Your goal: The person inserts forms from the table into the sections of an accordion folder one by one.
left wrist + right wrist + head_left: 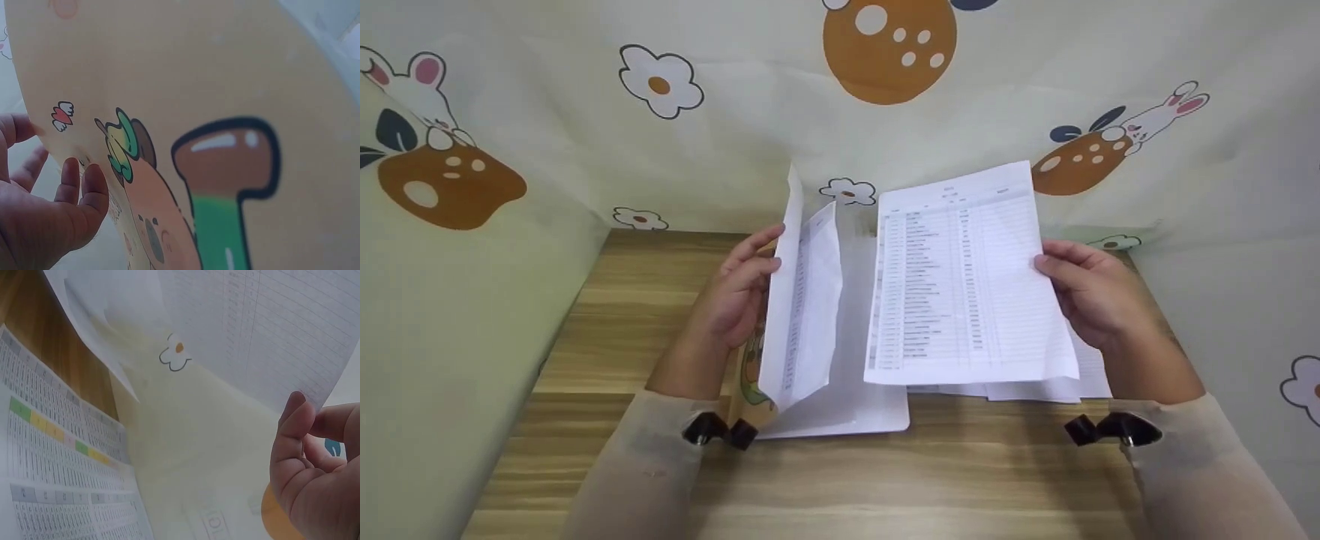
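My left hand (739, 289) holds up the left side of a folder (877, 420). Its tan cover (236, 73), with cartoon figures, fills the left wrist view, the fingers at its edge. White printed sheets (814, 300) stand upright and bowed inside this side, close by the fingertips. My right hand (1099, 292) pinches a printed sheet (952, 292) at its right edge between thumb and fingers. That sheet is raised and tilted, its rows of small text facing up, and it overlaps the folder's right part in the head view.
More printed papers (1035, 390) lie on the wooden table (885, 480) beneath the raised sheet; one (67, 455) has green and yellow header cells. A pale curtain (750, 142) with rabbits, oranges and flowers hangs behind and at the sides. Black clips (720, 430) sit on both sleeves.
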The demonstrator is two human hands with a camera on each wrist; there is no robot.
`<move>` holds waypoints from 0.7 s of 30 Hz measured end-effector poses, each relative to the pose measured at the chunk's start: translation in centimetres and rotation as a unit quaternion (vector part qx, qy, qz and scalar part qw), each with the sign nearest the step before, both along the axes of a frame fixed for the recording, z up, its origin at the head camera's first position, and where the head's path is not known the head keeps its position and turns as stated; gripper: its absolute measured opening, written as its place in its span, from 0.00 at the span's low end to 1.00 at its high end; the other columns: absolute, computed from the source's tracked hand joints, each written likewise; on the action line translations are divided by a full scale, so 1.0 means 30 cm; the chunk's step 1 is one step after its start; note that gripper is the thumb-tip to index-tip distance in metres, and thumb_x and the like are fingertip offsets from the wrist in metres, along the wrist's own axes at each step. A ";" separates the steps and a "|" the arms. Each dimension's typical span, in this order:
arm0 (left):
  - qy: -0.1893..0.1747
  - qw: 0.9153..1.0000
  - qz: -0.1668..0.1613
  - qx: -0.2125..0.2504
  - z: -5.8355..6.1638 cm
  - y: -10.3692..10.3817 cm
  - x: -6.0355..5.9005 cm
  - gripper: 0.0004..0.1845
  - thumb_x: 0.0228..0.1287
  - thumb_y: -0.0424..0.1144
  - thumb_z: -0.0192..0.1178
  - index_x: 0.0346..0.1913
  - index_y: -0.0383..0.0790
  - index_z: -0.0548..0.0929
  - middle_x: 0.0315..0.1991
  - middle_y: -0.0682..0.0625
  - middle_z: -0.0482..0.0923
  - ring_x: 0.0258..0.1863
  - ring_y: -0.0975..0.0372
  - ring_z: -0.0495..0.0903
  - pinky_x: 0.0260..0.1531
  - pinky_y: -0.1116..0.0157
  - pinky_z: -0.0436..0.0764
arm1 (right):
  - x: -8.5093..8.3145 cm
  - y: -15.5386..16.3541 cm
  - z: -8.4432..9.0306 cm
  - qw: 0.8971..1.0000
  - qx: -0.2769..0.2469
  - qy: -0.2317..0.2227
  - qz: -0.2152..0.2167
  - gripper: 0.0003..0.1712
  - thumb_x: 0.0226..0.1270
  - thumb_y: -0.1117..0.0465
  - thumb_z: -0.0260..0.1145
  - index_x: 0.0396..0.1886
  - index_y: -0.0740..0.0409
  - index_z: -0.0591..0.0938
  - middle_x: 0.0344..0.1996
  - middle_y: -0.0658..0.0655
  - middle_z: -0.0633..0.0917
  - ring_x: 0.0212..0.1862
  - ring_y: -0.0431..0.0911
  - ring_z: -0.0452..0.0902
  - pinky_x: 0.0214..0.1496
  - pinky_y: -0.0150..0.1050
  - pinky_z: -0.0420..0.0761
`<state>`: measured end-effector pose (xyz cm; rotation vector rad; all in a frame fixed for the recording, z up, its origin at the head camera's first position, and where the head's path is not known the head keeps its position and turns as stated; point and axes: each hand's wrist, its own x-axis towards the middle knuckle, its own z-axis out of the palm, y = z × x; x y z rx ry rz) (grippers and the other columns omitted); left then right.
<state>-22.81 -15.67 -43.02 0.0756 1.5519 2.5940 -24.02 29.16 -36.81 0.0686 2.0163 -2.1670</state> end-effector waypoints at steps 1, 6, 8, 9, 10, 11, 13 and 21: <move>0.001 1.000 0.000 0.001 0.000 0.000 0.000 0.25 0.76 0.29 0.52 0.72 0.48 0.78 0.58 0.45 0.80 0.50 0.57 0.84 0.46 0.63 0.83 | 0.000 -0.007 0.001 1.000 -0.007 0.002 0.003 0.11 0.74 0.61 0.72 0.53 0.53 0.88 0.41 0.51 0.94 0.39 0.43 0.92 0.39 0.37 0.91; 0.007 1.000 -0.005 -0.007 -0.003 -0.001 0.001 0.26 0.76 0.29 0.51 0.73 0.48 0.77 0.57 0.46 0.80 0.51 0.57 0.84 0.46 0.63 0.83 | -0.001 -0.041 0.001 0.999 -0.029 0.013 0.019 0.09 0.75 0.65 0.70 0.51 0.54 0.90 0.41 0.52 0.94 0.38 0.42 0.92 0.38 0.36 0.91; 0.008 1.000 -0.009 -0.006 -0.004 -0.001 0.001 0.26 0.76 0.29 0.51 0.73 0.48 0.77 0.57 0.46 0.80 0.50 0.57 0.85 0.45 0.63 0.84 | -0.001 -0.054 0.001 0.999 -0.026 0.013 0.024 0.10 0.75 0.65 0.70 0.52 0.54 0.89 0.41 0.52 0.94 0.38 0.42 0.92 0.38 0.36 0.90; 0.008 1.000 -0.011 -0.006 -0.004 -0.001 0.001 0.26 0.76 0.30 0.51 0.74 0.48 0.76 0.56 0.46 0.80 0.49 0.58 0.85 0.45 0.63 0.84 | -0.001 -0.060 0.001 0.999 -0.023 0.013 0.025 0.10 0.75 0.65 0.70 0.52 0.55 0.89 0.41 0.52 0.94 0.38 0.42 0.92 0.38 0.36 0.90; 0.008 1.000 -0.014 -0.006 -0.004 -0.001 0.001 0.27 0.77 0.30 0.51 0.74 0.48 0.76 0.56 0.46 0.81 0.49 0.58 0.85 0.45 0.64 0.84 | -0.001 -0.066 0.001 0.999 -0.020 0.012 0.026 0.10 0.75 0.65 0.70 0.53 0.55 0.89 0.41 0.52 0.93 0.38 0.42 0.92 0.38 0.36 0.90; 0.008 1.000 -0.016 -0.005 -0.004 -0.001 0.001 0.27 0.77 0.30 0.51 0.74 0.48 0.76 0.56 0.46 0.81 0.49 0.58 0.85 0.45 0.63 0.84 | -0.001 -0.072 0.001 0.999 -0.018 0.012 0.028 0.11 0.75 0.64 0.70 0.53 0.55 0.89 0.41 0.52 0.93 0.38 0.42 0.92 0.38 0.36 0.90; 0.008 1.000 -0.020 -0.003 -0.004 -0.001 0.001 0.27 0.77 0.30 0.51 0.75 0.47 0.75 0.56 0.45 0.80 0.49 0.58 0.85 0.45 0.63 0.85 | 0.000 -0.082 0.000 0.999 -0.014 0.011 0.031 0.11 0.75 0.64 0.71 0.54 0.56 0.88 0.41 0.52 0.93 0.38 0.42 0.92 0.38 0.36 0.90; 0.006 1.000 -0.022 -0.005 -0.002 -0.001 0.003 0.27 0.77 0.30 0.52 0.75 0.47 0.75 0.58 0.44 0.79 0.52 0.55 0.84 0.47 0.62 0.84 | 0.001 -0.116 -0.005 0.999 -0.011 0.008 0.043 0.13 0.76 0.64 0.70 0.57 0.55 0.87 0.42 0.52 0.93 0.39 0.42 0.92 0.40 0.36 0.90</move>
